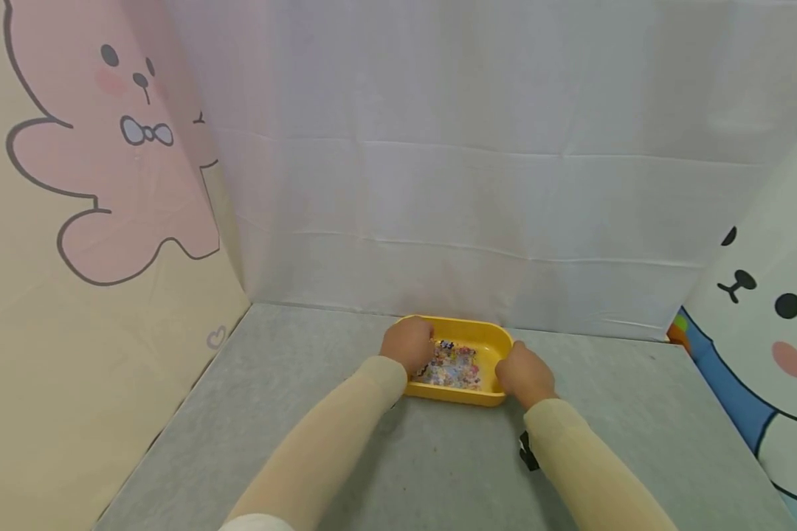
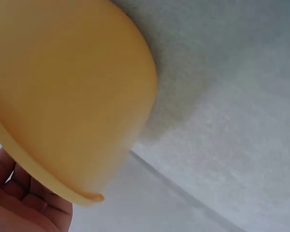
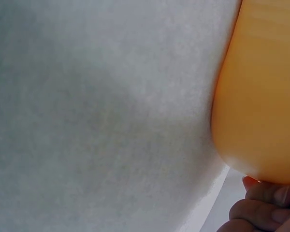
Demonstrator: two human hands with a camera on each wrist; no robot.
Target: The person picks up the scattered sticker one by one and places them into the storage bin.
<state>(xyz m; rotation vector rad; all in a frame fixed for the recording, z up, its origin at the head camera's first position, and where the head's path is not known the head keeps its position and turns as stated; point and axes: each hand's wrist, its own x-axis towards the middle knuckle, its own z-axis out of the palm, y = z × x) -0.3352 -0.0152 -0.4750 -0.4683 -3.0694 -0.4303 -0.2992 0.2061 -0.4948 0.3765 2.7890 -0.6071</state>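
Observation:
A shallow yellow tray point(image 1: 488, 344) with rounded corners is at the back of the grey-covered table. Many small multicoloured pieces point(image 1: 453, 366), perhaps jigsaw pieces, lie loose on its floor. My left hand point(image 1: 408, 344) grips the tray's left rim, its fingers curled over the edge. On the right side, my right hand point(image 1: 526, 374) holds the opposite rim. Both wrist views show the tray's outer wall close up, with the left fingers point(image 2: 31, 193) curled by the rim and the right fingers point(image 3: 261, 208) bent under it.
The grey table top point(image 1: 438, 472) stretches in front of the tray. A white curtain point(image 1: 471, 184) hangs right behind it. Printed cloths with a pink bear point(image 1: 139, 177) and a white bear point(image 1: 770, 346) flank the table. A small black object point(image 1: 528, 451) shows by the right wrist.

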